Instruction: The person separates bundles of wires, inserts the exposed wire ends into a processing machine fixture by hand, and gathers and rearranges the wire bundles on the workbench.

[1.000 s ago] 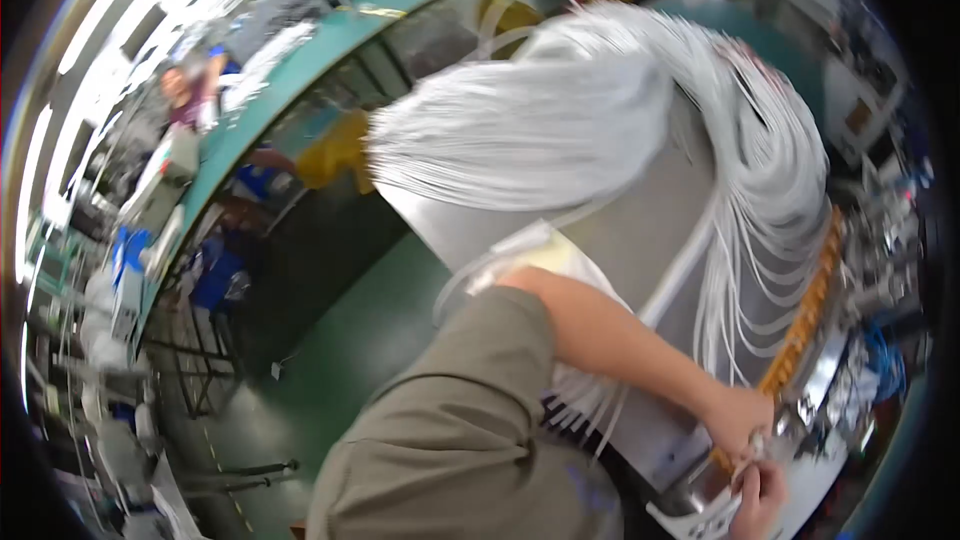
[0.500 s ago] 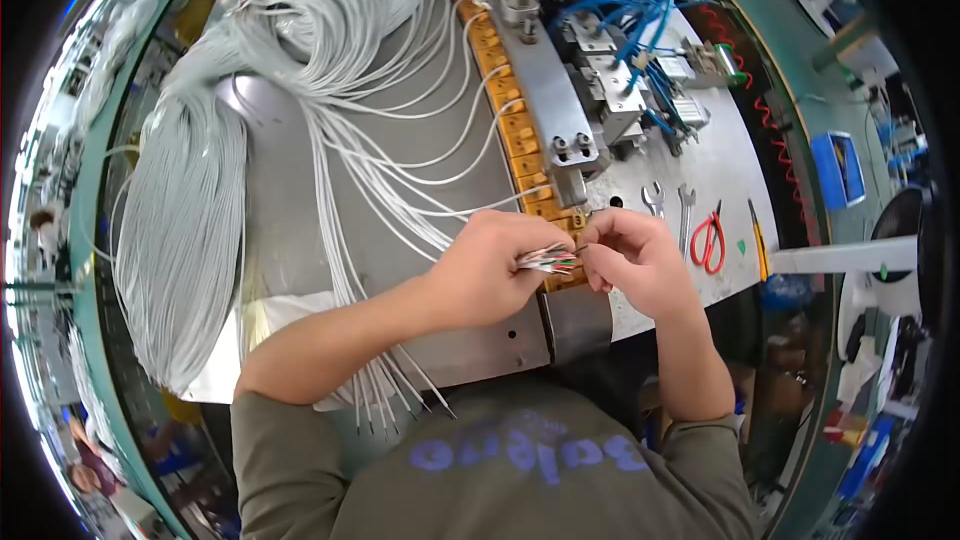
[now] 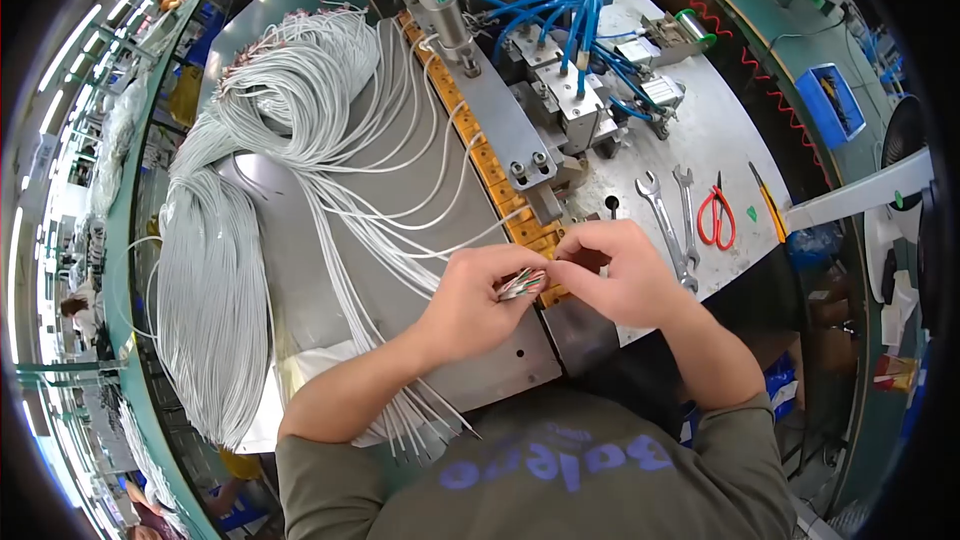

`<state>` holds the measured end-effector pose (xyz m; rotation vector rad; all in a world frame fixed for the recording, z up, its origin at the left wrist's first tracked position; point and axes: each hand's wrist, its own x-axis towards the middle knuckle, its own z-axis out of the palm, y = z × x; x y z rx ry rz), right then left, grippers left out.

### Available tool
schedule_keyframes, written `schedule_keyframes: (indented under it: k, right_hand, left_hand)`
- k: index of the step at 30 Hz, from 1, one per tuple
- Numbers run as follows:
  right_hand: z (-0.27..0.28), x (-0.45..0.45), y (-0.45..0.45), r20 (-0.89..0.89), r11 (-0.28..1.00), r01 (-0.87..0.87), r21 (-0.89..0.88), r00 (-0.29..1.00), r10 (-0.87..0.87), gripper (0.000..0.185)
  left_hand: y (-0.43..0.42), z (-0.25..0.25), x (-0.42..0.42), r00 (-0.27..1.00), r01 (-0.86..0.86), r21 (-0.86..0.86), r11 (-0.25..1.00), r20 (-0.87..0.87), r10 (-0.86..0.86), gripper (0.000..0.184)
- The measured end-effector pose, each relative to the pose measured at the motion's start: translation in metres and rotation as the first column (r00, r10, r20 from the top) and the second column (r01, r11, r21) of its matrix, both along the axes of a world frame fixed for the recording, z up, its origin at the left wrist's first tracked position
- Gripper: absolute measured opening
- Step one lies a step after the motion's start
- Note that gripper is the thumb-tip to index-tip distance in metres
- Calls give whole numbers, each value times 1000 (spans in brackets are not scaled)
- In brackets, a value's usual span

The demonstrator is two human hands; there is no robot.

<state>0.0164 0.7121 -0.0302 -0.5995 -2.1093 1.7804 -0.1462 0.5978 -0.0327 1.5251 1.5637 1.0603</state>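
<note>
My left hand (image 3: pixel 468 302) is closed around a bunch of thin coloured wires (image 3: pixel 522 285), whose red, green and white ends stick out by the thumb. Close beside it, my right hand (image 3: pixel 622 278) has thumb and forefinger pinched together at the wire ends; what lies between those fingertips is too small to make out. Both hands are over the near end of a row of yellow-brown fixture blocks (image 3: pixel 530 232). White cables (image 3: pixel 345 225) run from a large bundle towards these blocks and under my left forearm.
Above the blocks stands a metal press with a cylinder (image 3: pixel 440 5) and blue air hoses (image 3: pixel 585 25). To the right lie wrenches (image 3: pixel 660 220), red-handled scissors (image 3: pixel 716 217) and a yellow-handled tool (image 3: pixel 768 202). A long hank of grey-white cable (image 3: pixel 212 310) hangs at the left.
The view has shifted and turned, so the bench appears moved. My hands stay together at the wires, with the right fingertips now nearer the left hand.
</note>
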Motion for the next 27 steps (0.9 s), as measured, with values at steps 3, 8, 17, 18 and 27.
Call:
schedule_keyframes:
  k: [3, 8, 17, 18, 27]
  right_hand:
    - [-14, 6, 15, 159, 999, -35, -38, 986, 41, 15]
    - [-39, 8, 37, 267, 935, 74, -348, 963, 23, 18]
    - [-50, 4, 45, 275, 995, -31, 92, 961, 4, 22]
    - [-51, 4, 44, 270, 1000, -14, 6, 963, 12, 22]
    - [-70, 2, 44, 137, 947, -5, -321, 989, 52, 20]
  left_hand:
    - [0, -7, -6, 977, 2, -67, 998, -212, -16, 12]
    - [4, -18, 0, 912, -98, -31, 995, -402, 77, 17]
    - [11, -21, -7, 861, -62, -20, 998, -507, 43, 16]
    - [11, -22, -5, 835, -34, -13, 999, -549, 21, 16]
    - [5, -22, 8, 670, 75, 0, 997, -740, -50, 17]
